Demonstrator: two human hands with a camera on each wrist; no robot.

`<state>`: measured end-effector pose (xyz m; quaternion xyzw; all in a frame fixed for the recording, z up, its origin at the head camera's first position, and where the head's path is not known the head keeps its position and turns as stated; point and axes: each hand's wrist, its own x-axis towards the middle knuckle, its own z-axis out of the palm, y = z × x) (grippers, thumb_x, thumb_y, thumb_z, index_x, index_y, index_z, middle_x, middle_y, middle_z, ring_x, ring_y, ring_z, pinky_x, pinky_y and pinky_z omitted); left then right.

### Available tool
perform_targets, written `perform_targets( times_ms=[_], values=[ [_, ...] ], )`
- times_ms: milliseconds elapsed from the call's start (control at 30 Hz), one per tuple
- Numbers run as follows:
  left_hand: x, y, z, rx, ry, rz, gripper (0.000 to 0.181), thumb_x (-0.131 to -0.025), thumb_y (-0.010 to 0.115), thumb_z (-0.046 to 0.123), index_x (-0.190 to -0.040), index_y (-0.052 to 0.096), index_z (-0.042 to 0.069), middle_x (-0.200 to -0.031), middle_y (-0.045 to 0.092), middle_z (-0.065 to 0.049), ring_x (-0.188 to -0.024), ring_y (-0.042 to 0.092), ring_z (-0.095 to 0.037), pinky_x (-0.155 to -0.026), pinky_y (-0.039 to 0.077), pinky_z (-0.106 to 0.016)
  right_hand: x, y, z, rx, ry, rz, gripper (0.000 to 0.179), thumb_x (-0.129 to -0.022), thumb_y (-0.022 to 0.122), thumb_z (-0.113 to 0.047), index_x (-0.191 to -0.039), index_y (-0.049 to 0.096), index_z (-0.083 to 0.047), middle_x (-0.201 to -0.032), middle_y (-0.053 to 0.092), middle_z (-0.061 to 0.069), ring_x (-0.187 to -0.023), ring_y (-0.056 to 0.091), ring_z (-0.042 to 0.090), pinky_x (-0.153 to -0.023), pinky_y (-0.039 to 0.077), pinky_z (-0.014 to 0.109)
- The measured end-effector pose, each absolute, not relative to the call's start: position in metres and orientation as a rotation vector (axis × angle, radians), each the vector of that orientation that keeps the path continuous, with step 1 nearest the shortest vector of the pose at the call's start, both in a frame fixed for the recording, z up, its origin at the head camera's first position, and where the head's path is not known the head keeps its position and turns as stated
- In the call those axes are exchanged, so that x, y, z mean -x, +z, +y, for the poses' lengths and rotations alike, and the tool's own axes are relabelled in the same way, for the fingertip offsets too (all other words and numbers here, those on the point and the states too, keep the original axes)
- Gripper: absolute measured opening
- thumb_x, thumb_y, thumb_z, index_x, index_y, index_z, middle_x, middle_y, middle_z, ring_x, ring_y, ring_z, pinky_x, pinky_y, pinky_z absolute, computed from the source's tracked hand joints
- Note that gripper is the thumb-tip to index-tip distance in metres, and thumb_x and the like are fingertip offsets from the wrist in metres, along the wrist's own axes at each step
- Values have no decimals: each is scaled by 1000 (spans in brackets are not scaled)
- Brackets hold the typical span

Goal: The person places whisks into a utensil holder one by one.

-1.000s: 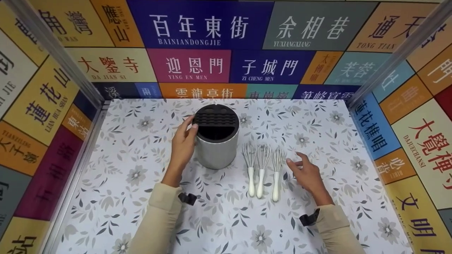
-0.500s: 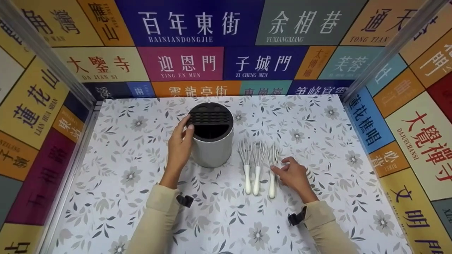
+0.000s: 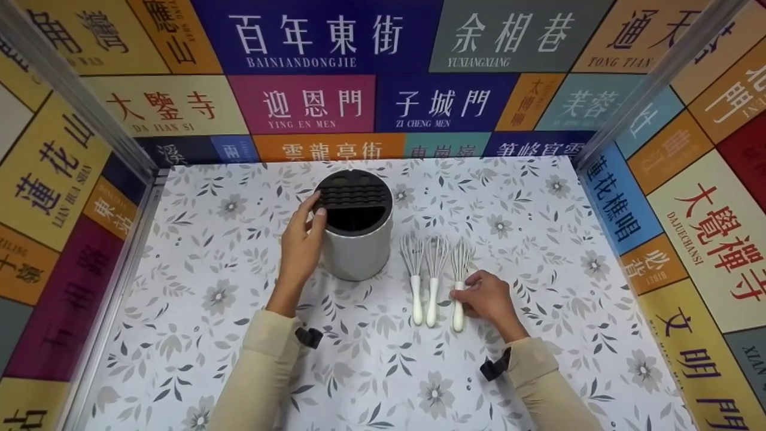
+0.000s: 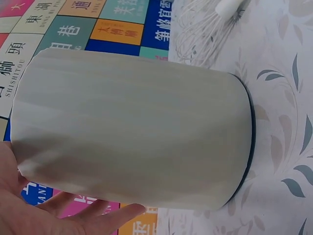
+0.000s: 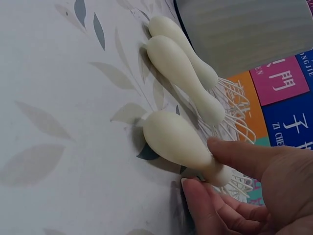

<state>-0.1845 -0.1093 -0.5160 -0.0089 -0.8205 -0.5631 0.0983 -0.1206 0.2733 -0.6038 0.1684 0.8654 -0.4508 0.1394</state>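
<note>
In the head view three whisks with cream handles lie side by side on the table. My right hand (image 3: 488, 299) is at the rightmost whisk (image 3: 459, 311), and the right wrist view shows thumb and finger pinching its handle (image 5: 176, 139) near the wires. The middle whisk (image 3: 432, 299) and the left whisk (image 3: 416, 299) lie just beside it. My left hand (image 3: 301, 242) rests against the left side of an upright grey utensil holder (image 3: 357, 254) with a black slotted lid. In the left wrist view its fingers stretch fairly straight along the holder's wall (image 4: 132, 127).
A white table (image 3: 383, 371) with a leaf and flower print lies under everything. Panels with coloured street-name signs (image 3: 299, 105) wall in the back and both sides. A metal strip (image 3: 114, 293) runs along the table's left edge.
My right hand has moved left and down from beside the whisks onto the handle of the rightmost one and now pinches it. My left hand stays at the holder; the head view has shifted slightly.
</note>
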Motion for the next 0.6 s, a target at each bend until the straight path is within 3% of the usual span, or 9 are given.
perform_targets(
  times_ms=[167, 333, 600],
  values=[
    [184, -515, -110, 20, -1669, -2444, 46, -107, 48, 43, -151, 51, 30, -155, 50, -2, -143, 45, -18, -114, 45, -43, 121, -605, 274, -502, -1338, 2462, 38, -79, 86, -22, -105, 67, -3, -86, 73, 6, -59, 71, 15, -54, 61, 30],
    [185, -514, -111, 19, -1671, -2440, 46, -107, 48, 45, -151, 51, 30, -155, 49, -2, -144, 45, -18, -114, 45, -46, 121, -605, 276, -544, -1528, 2246, 38, -83, 83, -15, -112, 63, 0, -89, 68, 6, -68, 72, 18, -61, 63, 35],
    [185, -516, -108, 10, -1675, -2430, 44, -107, 49, 42, -150, 52, 30, -153, 51, -2, -142, 46, -18, -113, 47, -43, 122, -602, 281, -543, -1608, 2147, 38, -89, 78, -18, -117, 59, -1, -95, 66, 7, -77, 73, 21, -66, 64, 36]
  ],
)
